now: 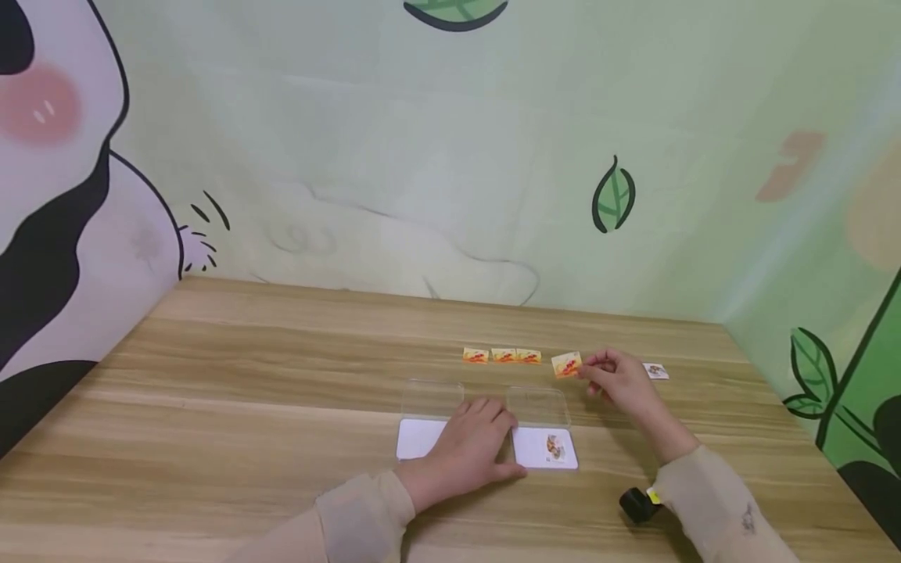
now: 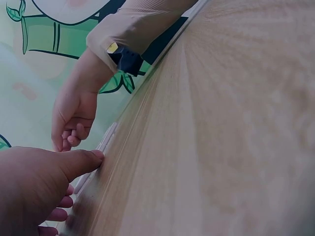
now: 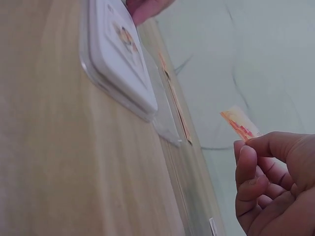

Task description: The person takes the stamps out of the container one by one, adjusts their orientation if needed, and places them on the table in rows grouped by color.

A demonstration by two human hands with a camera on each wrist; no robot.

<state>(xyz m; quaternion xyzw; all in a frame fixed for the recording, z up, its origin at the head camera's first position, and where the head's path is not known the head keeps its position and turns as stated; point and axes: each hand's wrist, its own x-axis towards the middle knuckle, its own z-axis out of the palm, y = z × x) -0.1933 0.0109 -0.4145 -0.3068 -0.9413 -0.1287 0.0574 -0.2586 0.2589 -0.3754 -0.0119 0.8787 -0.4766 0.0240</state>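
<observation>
My right hand point(image 1: 622, 381) pinches a small card with an orange and red picture point(image 1: 566, 364) between thumb and forefinger. It is lifted off the table in the right wrist view, with the other fingers curled. My left hand point(image 1: 472, 442) rests over two shallow white cases with clear lids folded back. It partly hides the left case point(image 1: 418, 438). Its thumb and forefinger touch the left end of the right case point(image 1: 529, 448), where a small picture card point(image 1: 555, 448) lies. The left thumb point(image 2: 83, 163) stretches along the case edge in the left wrist view.
Three orange picture cards point(image 1: 504, 356) lie in a row behind the cases. Another small white picture card point(image 1: 656, 371) lies beyond the right hand. A black device point(image 1: 639, 505) is on the right wrist. A wall with painted leaves point(image 1: 614, 195) borders the wooden table point(image 1: 211, 438).
</observation>
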